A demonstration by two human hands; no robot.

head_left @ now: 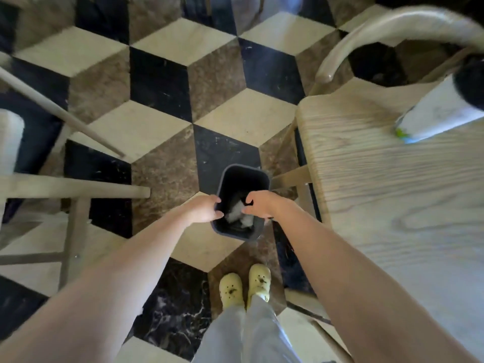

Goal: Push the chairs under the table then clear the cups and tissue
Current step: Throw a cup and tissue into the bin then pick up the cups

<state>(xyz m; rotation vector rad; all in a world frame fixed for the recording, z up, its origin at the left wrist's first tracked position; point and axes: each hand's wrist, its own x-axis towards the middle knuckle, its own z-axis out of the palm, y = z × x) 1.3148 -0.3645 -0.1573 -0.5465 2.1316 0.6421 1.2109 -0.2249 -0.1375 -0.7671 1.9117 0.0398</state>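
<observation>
A small dark bin (242,179) stands on the checkered floor in front of my feet. White crumpled tissue (239,213) lies inside it. My left hand (204,212) grips the bin's left rim. My right hand (258,205) holds the right rim, fingers curled over the edge. The light wooden table (392,192) fills the right side. A blurred white packet with a green corner (434,113) lies on the table near its far edge. A pale wooden chair (392,24) with a curved back stands beyond the table at the upper right. No cups are in view.
Wooden chair legs and rungs (73,187) cross the left side. More chair legs show at the top edge. My yellow clogs (245,286) stand just behind the bin. The floor between the left chair and the table holds only the bin.
</observation>
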